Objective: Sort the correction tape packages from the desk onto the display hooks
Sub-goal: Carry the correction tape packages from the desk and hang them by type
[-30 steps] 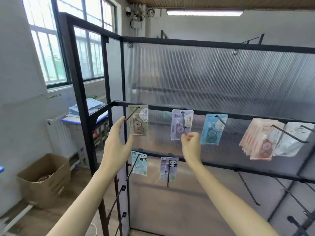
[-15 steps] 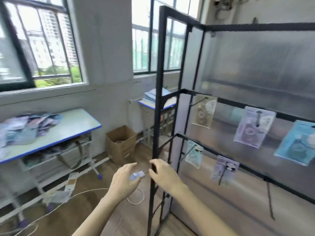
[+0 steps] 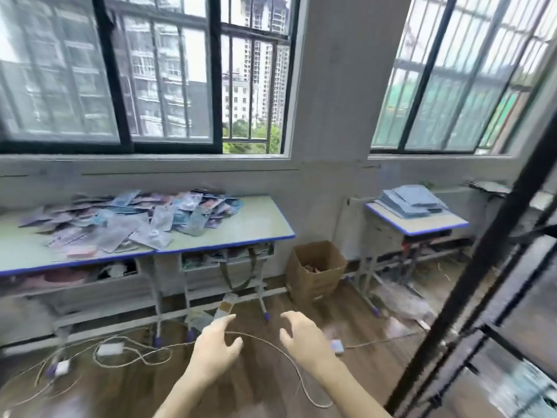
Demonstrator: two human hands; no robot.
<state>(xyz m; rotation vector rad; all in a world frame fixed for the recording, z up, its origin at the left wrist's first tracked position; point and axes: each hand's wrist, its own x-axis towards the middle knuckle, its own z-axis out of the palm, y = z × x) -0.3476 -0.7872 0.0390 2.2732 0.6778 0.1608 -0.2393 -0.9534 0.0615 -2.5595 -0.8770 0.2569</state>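
A heap of correction tape packages (image 3: 132,218) in blue, purple and clear wrapping lies on the blue-edged desk (image 3: 241,233) under the window. My left hand (image 3: 218,348) and my right hand (image 3: 304,336) hang low in front of me, over the wooden floor, fingers loosely spread and holding nothing. Both are well short of the desk. The black frame of the display rack (image 3: 482,267) crosses the right edge of the view; its hooks are blurred.
A brown cardboard box (image 3: 316,270) stands on the floor between the desk and a second small desk (image 3: 422,224) stacked with blue booklets. Cables (image 3: 271,345) and white adapters trail across the floor near my hands.
I have turned left, away from the rack toward the desk. Both hands dropped from the hooks to waist height and hold nothing.
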